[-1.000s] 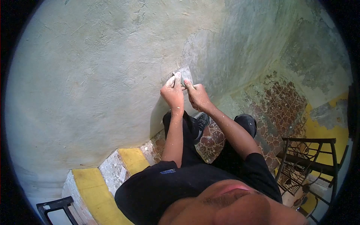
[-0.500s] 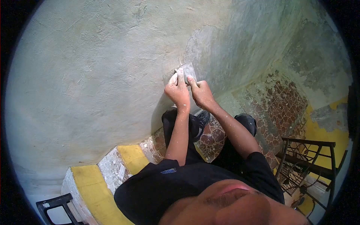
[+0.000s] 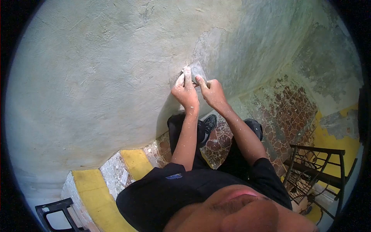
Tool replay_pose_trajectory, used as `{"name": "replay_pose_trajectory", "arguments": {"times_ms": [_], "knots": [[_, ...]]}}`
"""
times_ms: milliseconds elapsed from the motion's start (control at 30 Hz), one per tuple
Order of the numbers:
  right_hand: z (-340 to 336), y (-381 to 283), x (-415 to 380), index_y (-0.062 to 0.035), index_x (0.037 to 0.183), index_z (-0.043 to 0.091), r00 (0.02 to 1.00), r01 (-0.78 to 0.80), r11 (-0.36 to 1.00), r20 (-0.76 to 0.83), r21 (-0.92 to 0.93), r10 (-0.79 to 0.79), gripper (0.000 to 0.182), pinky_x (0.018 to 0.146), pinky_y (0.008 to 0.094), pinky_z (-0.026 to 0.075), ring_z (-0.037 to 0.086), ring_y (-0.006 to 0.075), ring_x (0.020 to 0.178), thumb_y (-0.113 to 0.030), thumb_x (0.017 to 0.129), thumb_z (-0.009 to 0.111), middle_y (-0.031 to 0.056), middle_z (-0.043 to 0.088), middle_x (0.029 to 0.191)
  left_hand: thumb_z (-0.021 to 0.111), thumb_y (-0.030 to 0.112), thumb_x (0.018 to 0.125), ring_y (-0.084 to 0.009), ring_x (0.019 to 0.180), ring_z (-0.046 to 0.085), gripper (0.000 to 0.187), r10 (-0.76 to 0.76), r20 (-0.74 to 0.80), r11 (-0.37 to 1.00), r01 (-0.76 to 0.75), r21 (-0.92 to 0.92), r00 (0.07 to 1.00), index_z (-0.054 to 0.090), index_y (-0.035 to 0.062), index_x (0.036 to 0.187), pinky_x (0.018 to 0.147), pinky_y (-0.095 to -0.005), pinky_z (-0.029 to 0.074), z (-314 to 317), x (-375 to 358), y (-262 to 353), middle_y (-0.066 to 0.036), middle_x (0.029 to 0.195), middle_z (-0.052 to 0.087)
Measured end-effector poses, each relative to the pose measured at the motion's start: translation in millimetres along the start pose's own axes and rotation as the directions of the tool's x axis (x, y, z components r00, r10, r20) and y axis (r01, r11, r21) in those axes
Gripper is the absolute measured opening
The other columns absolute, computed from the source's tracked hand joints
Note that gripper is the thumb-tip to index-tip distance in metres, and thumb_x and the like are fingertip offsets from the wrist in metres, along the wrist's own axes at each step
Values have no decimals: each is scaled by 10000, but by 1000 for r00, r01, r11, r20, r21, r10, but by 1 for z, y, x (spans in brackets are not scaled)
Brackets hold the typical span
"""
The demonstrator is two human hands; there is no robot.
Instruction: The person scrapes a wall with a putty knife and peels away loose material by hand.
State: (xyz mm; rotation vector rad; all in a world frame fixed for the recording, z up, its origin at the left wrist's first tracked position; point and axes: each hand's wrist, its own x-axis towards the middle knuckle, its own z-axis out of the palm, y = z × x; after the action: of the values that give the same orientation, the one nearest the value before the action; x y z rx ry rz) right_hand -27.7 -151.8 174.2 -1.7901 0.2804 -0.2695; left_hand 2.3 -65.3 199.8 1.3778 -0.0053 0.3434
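Note:
A flat grey metal scraper blade (image 3: 198, 70) lies close against the pale plastered wall (image 3: 116, 77). My right hand (image 3: 211, 92) grips the scraper from the right, its thumb on the blade's lower part. From the left, my left hand (image 3: 186, 88) presses whitened fingers on the blade's left side. Whether that hand also holds something beneath is hidden. White dust and specks cover both hands and forearms.
Yellow-edged steps (image 3: 91, 185) descend at the lower left, near a black frame (image 3: 58, 214). A black metal railing (image 3: 317, 166) stands at the lower right. Brown patterned tiles (image 3: 290, 108) with white splatter cover the floor by my feet.
Both hands have shifted slightly to the right with the scraper, and the blade has tilted a little. The feet have hardly moved.

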Motion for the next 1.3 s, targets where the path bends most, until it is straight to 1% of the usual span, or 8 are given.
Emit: {"name": "replay_pose_trajectory", "arguments": {"times_ms": [133, 267, 300, 433, 533, 800, 933, 1300], "knots": [[13, 1, 5, 97, 617, 570, 999, 8, 998, -51, 55, -5, 721, 515, 426, 423, 482, 171, 506, -517, 994, 596, 132, 465, 487, 713, 190, 986, -67, 643, 544, 284, 143, -40, 983, -137, 123, 989, 753, -88, 947, 534, -250, 451, 7, 4, 5, 9, 740, 647], [5, -27, 19, 12, 570, 555, 996, -78, 850, 2, 521, 90, 717, 459, 327, 381, 474, 114, 497, -531, 1038, 544, 14, 492, 493, 724, 185, 970, -60, 650, 535, 279, 335, 97, 919, -347, 185, 937, 750, -93, 972, 569, -284, 455, 36, 16, 52, 13, 732, 658], [2, -28, 23, -2, 575, 550, 996, -94, 788, 56, 608, 76, 704, 429, 311, 345, 436, 89, 482, -516, 1056, 522, 1, 484, 511, 730, 193, 963, -63, 647, 517, 288, 174, 105, 951, -195, 241, 979, 741, -95, 963, 589, -307, 461, 39, 21, 55, 5, 691, 647], [26, -31, 29, -70, 567, 509, 990, 116, 718, -136, 687, -30, 665, 353, 306, 272, 383, 84, 398, -524, 1052, 524, -16, 485, 537, 732, 209, 964, -59, 640, 507, 308, 361, 132, 866, -384, 321, 923, 729, -96, 926, 573, -292, 450, 39, 21, 58, -3, 635, 621], [13, -34, 14, -101, 577, 498, 991, -129, 666, 75, 735, 109, 642, 348, 286, 256, 378, 73, 396, -532, 1052, 520, -38, 453, 530, 731, 228, 969, -46, 652, 517, 327, 275, 172, 876, -320, 360, 946, 724, -96, 924, 568, -277, 446, 31, 22, 55, -7, 660, 643], [17, 12, -12, -93, 617, 535, 950, -312, 822, 159, 477, 269, 658, 326, 274, 245, 319, 65, 358, -612, 1021, 515, -58, 368, 485, 674, 162, 1012, -65, 694, 601, 242, 55, 217, 984, -89, 155, 975, 697, -78, 994, 554, -229, 509, -17, 6, -14, -32, 819, 679], [26, 26, -8, -51, 570, 555, 993, -120, 974, 14, 193, 120, 713, 342, 331, 287, 386, 114, 344, -600, 1023, 520, -8, 414, 446, 701, 149, 990, -62, 632, 569, 231, -78, 154, 996, 83, -22, 985, 709, -82, 979, 528, -232, 515, -23, 2, -5, -34, 773, 656], [21, 4, -14, -91, 548, 464, 952, -305, 873, 150, 380, 267, 682, 334, 306, 241, 344, 97, 348, -570, 1028, 543, -23, 401, 456, 700, 104, 978, -73, 647, 582, 208, 49, 63, 993, -55, 102, 997, 743, -99, 983, 527, -246, 505, -14, 5, -2, -30, 803, 682]]}}
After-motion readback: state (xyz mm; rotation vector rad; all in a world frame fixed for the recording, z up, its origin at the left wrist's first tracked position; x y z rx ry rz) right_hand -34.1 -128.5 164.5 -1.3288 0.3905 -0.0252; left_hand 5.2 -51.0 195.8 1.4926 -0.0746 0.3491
